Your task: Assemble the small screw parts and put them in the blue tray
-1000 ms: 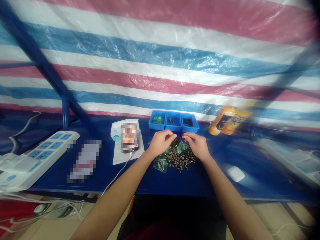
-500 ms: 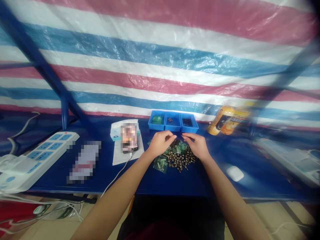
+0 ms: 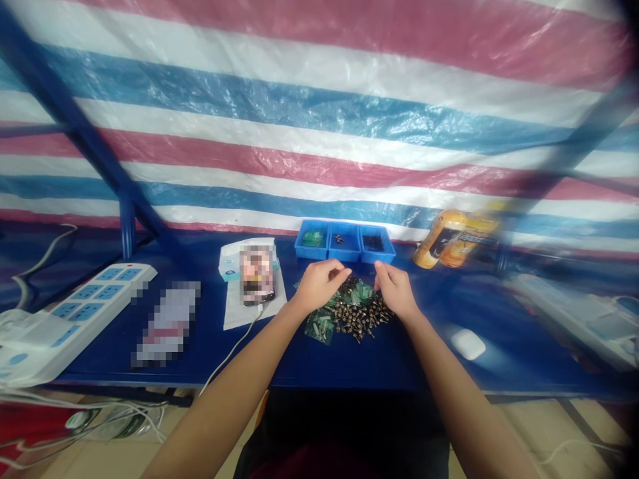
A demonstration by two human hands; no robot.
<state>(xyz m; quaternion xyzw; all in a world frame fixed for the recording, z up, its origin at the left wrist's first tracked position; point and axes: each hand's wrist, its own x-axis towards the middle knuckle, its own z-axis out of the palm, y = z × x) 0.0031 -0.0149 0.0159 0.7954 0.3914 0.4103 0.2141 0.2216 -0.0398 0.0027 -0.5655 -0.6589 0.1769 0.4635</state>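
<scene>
A heap of small bronze screws and green parts (image 3: pixel 355 313) lies on the blue table (image 3: pixel 319 359), straight ahead of me. My left hand (image 3: pixel 319 285) rests over the heap's left side with fingers curled in a pinch; what it pinches is too small to make out. My right hand (image 3: pixel 396 291) is at the heap's right side, fingers drawn together and pointing up toward the three-part blue tray (image 3: pixel 345 243) just behind; what they hold, if anything, I cannot make out.
A phone (image 3: pixel 257 274) on white paper lies left of the heap, with a cable running off the front edge. A white power strip (image 3: pixel 64 319) sits far left, a yellow bottle (image 3: pixel 452 239) back right, a white case (image 3: pixel 468 344) at right. A striped tarp hangs behind.
My right hand has drawn back from the left hand and lifted its fingers toward the tray. The left hand has barely moved.
</scene>
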